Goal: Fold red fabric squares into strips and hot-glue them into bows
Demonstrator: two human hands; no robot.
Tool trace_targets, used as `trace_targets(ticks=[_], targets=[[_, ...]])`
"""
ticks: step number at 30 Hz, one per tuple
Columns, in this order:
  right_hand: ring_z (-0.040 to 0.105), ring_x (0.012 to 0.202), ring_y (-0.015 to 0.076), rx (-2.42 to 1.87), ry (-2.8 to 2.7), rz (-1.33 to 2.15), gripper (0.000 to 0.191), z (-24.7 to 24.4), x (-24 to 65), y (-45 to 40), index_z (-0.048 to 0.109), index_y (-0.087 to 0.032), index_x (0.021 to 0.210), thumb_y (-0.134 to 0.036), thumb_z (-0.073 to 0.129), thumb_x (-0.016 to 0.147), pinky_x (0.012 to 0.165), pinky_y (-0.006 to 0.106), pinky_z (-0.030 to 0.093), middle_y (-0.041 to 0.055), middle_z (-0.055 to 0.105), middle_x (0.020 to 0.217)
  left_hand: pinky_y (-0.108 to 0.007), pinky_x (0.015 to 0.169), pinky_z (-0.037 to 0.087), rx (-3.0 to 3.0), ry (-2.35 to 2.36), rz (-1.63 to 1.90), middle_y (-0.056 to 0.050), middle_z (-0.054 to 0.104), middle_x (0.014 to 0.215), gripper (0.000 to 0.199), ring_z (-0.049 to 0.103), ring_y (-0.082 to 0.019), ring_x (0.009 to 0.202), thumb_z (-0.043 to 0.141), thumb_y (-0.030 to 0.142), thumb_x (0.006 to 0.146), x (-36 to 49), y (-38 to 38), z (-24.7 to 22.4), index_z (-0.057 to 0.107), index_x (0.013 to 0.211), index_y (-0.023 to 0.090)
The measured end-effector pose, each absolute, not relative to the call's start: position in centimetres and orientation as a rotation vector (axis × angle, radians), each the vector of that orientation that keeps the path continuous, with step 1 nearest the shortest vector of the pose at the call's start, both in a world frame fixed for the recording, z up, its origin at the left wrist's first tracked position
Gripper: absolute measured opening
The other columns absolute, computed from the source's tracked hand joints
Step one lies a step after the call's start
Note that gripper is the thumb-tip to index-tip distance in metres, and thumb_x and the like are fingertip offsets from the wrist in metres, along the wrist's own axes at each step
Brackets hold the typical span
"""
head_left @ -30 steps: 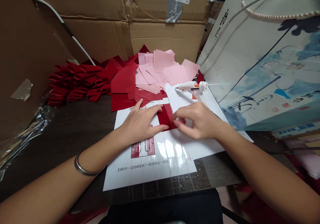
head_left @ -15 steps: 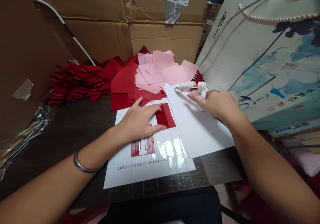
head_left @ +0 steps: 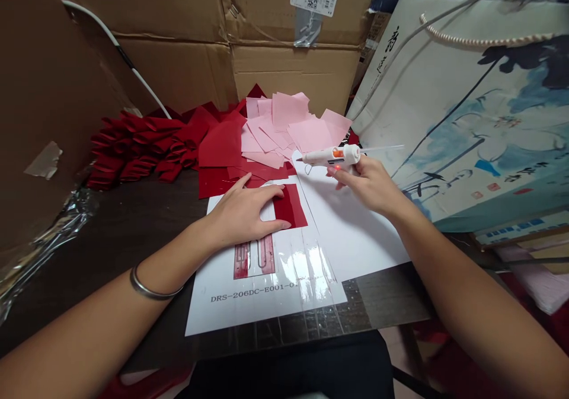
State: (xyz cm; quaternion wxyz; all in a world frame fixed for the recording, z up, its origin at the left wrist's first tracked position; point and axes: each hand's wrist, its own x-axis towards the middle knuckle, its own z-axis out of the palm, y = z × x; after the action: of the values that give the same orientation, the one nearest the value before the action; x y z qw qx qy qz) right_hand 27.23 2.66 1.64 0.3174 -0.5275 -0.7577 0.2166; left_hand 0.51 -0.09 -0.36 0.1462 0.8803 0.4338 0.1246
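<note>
In the head view a dark red fabric square point(head_left: 290, 206) lies on the white printed sheet point(head_left: 267, 322). My left hand point(head_left: 242, 215) rests on the sheet with fingers spread, thumb and index fingertips touching the square's left part. My right hand point(head_left: 371, 182) is wrapped round the grip of a white hot glue gun point(head_left: 331, 155). A clear glue stick point(head_left: 382, 148) pokes out of the gun's back, and a small red light glows near the fingers. The nozzle points left, above the blank white paper point(head_left: 364, 239); the handle is mostly hidden by the hand.
Pink squares point(head_left: 288, 114) are piled at the back, beside flat red pieces point(head_left: 221, 144). Folded red pieces point(head_left: 142, 141) are heaped at the back left. Cardboard boxes point(head_left: 293, 70) stand behind, and a painted paper bag point(head_left: 444, 102) stands on the right.
My right hand has closed round the glue gun's grip and lifted it, shifting slightly left. The red square has slid a little left under my left hand's fingertips.
</note>
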Motion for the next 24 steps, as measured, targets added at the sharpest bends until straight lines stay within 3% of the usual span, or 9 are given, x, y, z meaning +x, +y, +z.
trace_targets(ticks=[4, 9, 15, 24], targets=[[0.056, 0.065, 0.0164, -1.329, -2.101, 0.709, 0.03, 2.3, 26.7, 1.7, 0.068, -0.021, 0.098, -0.046, 0.052, 0.091, 0.058, 0.029, 0.041, 0.0027, 0.065, 0.077, -0.055, 0.118, 0.013, 2.542, 1.259, 0.367, -0.005, 0.063, 0.129, 0.057, 0.059, -0.028, 0.117, 0.057, 0.061, 0.082, 0.5, -0.2, -0.5, 0.055, 0.125, 0.024], [0.057, 0.071, 0.0173, -1.375, -2.184, 0.55, 0.029, 2.7, 26.6, 1.2, 0.067, -0.022, 0.094, -0.044, 0.048, 0.094, 0.063, 0.031, 0.041, 0.0024, 0.065, 0.081, -0.054, 0.118, 0.015, 2.567, 1.294, 0.356, -0.006, 0.062, 0.131, 0.058, 0.059, -0.031, 0.116, 0.056, 0.062, 0.082, 0.5, -0.2, -0.5, 0.055, 0.126, 0.023], [0.057, 0.069, 0.0181, -1.309, -2.235, 0.432, 0.029, 2.9, 26.5, 1.3, 0.067, -0.022, 0.083, -0.039, 0.046, 0.095, 0.064, 0.031, 0.042, 0.0015, 0.061, 0.071, -0.053, 0.119, 0.016, 2.567, 1.295, 0.358, -0.005, 0.062, 0.13, 0.058, 0.061, -0.029, 0.114, 0.056, 0.063, 0.082, 0.5, -0.2, -0.5, 0.054, 0.126, 0.024], [0.056, 0.067, 0.0178, -1.382, -2.23, 0.392, 0.024, 2.8, 26.1, 1.1, 0.068, -0.022, 0.098, -0.035, 0.048, 0.093, 0.065, 0.031, 0.042, 0.002, 0.064, 0.075, -0.052, 0.119, 0.014, 2.588, 1.274, 0.364, -0.005, 0.062, 0.13, 0.056, 0.062, -0.029, 0.112, 0.055, 0.062, 0.083, 0.5, -0.3, -0.3, 0.055, 0.124, 0.023]])
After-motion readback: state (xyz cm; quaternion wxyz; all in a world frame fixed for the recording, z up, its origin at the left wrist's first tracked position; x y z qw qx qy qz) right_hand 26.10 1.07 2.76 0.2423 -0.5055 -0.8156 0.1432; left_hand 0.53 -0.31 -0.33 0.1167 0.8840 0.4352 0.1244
